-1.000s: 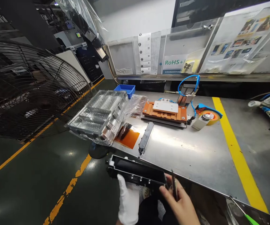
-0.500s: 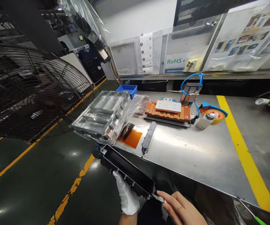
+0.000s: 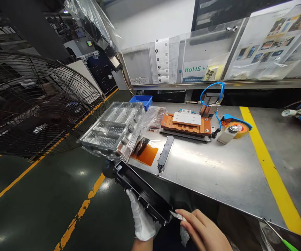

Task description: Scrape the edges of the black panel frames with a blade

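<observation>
My left hand (image 3: 142,220), in a white glove, grips a long black open-topped plastic housing (image 3: 143,190) from below its left side. The housing slants down toward my right hand, in front of the table edge, with small metal pins along its outer side. Between the thumb and fingers of my bare right hand (image 3: 205,230) is a small blade (image 3: 176,215) with a whitish wrapped grip. Its tip meets the housing's near end corner. A similar narrow black part (image 3: 166,153) lies on the metal table beside an orange film sheet (image 3: 148,154).
Stacked clear trays (image 3: 114,129) stand at the table's left, with a blue bin (image 3: 142,101) behind. An orange fixture (image 3: 185,124), a metal-capped bottle (image 3: 228,135) and a tape roll (image 3: 241,128) sit farther back. A green-handled tool (image 3: 287,244) is at lower right. A caged fan (image 3: 43,108) stands left.
The housing has shifted slightly right and turned a little in my left hand. The blade has moved slightly up along its near end. The view has shifted slightly.
</observation>
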The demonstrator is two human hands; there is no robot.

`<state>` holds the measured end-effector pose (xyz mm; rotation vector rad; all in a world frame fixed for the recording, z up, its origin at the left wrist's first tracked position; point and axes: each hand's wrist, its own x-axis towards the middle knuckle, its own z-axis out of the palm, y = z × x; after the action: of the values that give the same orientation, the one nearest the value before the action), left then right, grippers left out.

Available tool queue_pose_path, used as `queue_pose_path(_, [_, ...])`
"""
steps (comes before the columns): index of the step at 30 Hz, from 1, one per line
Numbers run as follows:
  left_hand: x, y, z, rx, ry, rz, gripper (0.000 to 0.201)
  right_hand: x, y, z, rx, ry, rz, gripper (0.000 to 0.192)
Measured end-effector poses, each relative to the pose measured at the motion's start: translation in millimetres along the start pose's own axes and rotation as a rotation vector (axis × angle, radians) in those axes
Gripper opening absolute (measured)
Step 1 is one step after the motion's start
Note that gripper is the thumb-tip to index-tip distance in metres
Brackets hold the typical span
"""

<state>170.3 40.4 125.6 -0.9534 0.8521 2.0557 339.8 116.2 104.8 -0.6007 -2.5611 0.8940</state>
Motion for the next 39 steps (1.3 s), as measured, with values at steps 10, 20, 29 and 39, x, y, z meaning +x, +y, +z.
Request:
queue_pose_path(10, [27.6, -1.4, -38.6, 0.266, -0.336, 0.018, 0.035, -3.8, 60.0, 1.2, 0.313, -0.121, 0.609, 0.056])
queue_pose_path(20, [20.1, -29.5, -85.7, 0.675, -0.337, 0.101, 0.040, 37.4, 43.8, -32.2, 0.061, -0.003, 0.236, 0.031])
queue_pose_path(29, [4.2, -34.8, -59.2, 0.880, -0.468, -0.137, 0.047, 53.0, 44.9, -47.0, -0.098, 0.072, 0.105, 0.032])
queue_pose_path(39, [0.2, -30.3, -48.0, 0.728, -0.484, -0.256, 0.042, 41.3, 39.7, -39.7, -0.183, 0.107, -0.044, 0.021])
